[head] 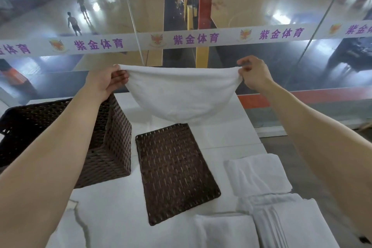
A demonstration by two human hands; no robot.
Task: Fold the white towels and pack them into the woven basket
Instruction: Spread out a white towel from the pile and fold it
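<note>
A white towel (177, 94) hangs stretched in the air above the far part of the white table (120, 213). My left hand (104, 80) pinches its left corner and my right hand (254, 73) pinches its right corner; its lower edge sags down to the tabletop. The dark brown woven basket (112, 143) stands at the left, partly behind my left forearm, and its inside is hidden. Its flat woven lid (175, 171) lies on the table beside it. More white towels lie at the right: one (257, 173) near the lid, a second (287, 221) closer, a third (225, 231) at the front edge.
A glass wall with a white banner (181, 39) runs right behind the table. Beyond it lies a sports hall floor far below with people on it. The table's right edge drops to a grey floor (285, 151).
</note>
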